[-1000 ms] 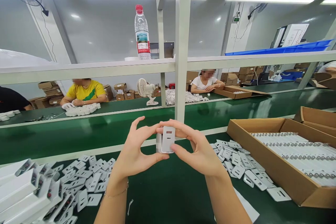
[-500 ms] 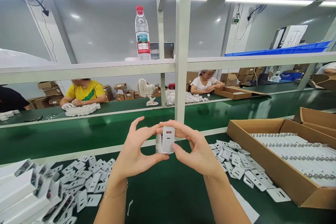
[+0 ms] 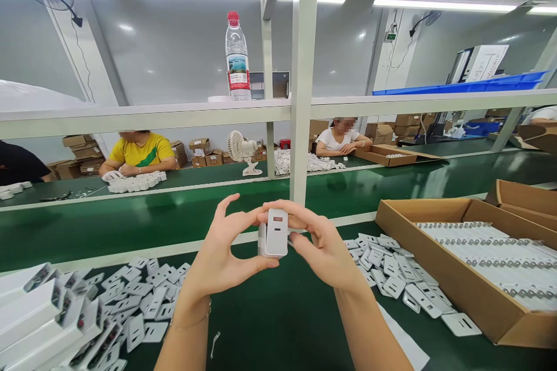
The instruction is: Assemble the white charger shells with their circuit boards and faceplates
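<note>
A small white plastic casing (image 3: 277, 233) is held up before me, its slotted end plate facing my way and sitting level with the casing's rim. My left hand (image 3: 226, 243) grips the casing from the left, thumb under its lower edge and a finger along the top. My right hand (image 3: 324, 243) has its fingers on the top and right edge, with the thumb close by the right side. Loose white slotted plates (image 3: 148, 295) lie in a pile below my left hand. More such plates (image 3: 391, 266) are spread beyond my right wrist.
Long white casings (image 3: 35, 313) are stacked at the lower left. On the right stands a cardboard box (image 3: 435, 278) with rows of white parts. A metal post (image 3: 300, 81) rises ahead, and a shelf bar with a water bottle (image 3: 238, 61) crosses it. Co-workers sit beyond the green belt.
The end plate was tilted with a gap on its left side and now sits flush. My right thumb has come off the plate's face towards the right.
</note>
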The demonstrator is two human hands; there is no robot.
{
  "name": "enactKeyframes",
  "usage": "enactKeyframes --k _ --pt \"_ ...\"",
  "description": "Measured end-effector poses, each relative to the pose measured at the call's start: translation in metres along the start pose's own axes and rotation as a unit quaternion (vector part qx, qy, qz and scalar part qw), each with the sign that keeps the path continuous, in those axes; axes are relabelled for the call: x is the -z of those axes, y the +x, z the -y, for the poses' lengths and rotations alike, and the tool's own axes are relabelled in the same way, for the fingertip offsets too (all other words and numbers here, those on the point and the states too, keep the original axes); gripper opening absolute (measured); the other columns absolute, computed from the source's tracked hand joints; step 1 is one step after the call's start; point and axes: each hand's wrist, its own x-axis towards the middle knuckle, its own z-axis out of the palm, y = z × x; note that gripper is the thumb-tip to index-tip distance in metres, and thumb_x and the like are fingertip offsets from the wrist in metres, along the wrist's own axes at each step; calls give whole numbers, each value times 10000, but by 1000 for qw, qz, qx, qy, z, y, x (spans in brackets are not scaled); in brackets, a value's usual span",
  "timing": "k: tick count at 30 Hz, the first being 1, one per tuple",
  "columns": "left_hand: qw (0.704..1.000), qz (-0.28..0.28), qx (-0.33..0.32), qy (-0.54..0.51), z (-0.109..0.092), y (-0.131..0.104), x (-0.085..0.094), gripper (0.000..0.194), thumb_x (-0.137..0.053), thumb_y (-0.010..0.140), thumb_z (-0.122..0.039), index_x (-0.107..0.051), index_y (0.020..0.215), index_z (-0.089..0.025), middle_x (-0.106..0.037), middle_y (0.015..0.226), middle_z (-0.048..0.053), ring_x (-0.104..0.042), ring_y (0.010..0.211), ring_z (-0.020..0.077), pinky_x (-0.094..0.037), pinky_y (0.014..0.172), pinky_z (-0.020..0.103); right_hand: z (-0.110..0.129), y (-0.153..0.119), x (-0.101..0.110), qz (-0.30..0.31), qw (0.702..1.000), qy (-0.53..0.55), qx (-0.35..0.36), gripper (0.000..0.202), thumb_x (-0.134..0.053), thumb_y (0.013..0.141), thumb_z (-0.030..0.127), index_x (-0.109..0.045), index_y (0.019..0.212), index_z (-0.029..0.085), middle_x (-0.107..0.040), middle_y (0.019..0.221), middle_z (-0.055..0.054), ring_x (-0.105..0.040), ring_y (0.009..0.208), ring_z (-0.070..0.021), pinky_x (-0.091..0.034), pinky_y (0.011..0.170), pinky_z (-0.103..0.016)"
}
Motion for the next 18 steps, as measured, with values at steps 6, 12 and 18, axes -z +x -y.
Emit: enactKeyframes --k 6,12,18 --pt "1000 -2 2 -11 -1 0 0 576 -850 847 -320 -539 1331 -317 -743 1228 -13 -709 1081 237 -198 1260 602 -1 -2 4 24 998 50 -5 640 -403 840 102 -621 1401 318 -715 1340 17 -598 1338 -260 -306 1263 -564" --pt "1000 -10 -15 -3 -1 -1 0 653 -850 851 -353 -509 1405 -305 -738 1254 48 -721 1071 268 -218 1252 640 4 -4 5 17 1000 21 -5 604 -404 874 124 -636 1403 300 -731 1310 18 -408 1501 -223 -292 1284 -496" --pt "999 -27 -23 15 -2 1 1 622 -840 843 -292 -524 1379 -307 -734 1214 36 -694 1127 273 -236 1262 618 10 -3 -2 0 999 -22 24 311 -534 1064 318 -657 1344 373 -562 1532 25 -308 1555 -253 -366 1242 -491"
